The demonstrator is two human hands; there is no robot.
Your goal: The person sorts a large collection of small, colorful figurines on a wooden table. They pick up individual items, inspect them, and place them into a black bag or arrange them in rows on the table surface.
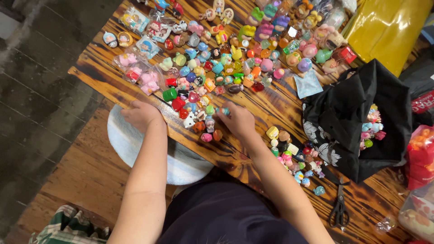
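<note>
Wooden, dark-grained and streaked, the table (271,106) carries a wide spread of small bright toy figures (226,54): pink, green, blue, yellow and red, most loose, a few sealed in clear packets (140,74) near the left edge.

The left hand (142,114) rests at the table's near edge, fingers curled together, just beside a red figure (177,104) and a green cylinder (170,94). Whether it grips anything I cannot tell; nothing shows in it.

The right hand (238,119) lies further in on the table, knuckles up, fingertips pinched on a small teal figure (224,110) at the near fringe of the spread. Close by its left sit a white figure (189,121), an orange one (199,127), a pink one (206,137) and a brown one (217,134).

Right of that forearm a second, smaller cluster (294,156) of figures trails toward the near edge. Beyond it an open black bag (357,113) holds more pastel figures (370,129). Black scissors (339,210) lie on the table near the bag's lower corner. A yellow bag (389,29) sits at the far right corner, and a red packet (420,156) at the right border.

Below the table a round pale stool (131,144) stands on plank flooring, partly under the left forearm.
</note>
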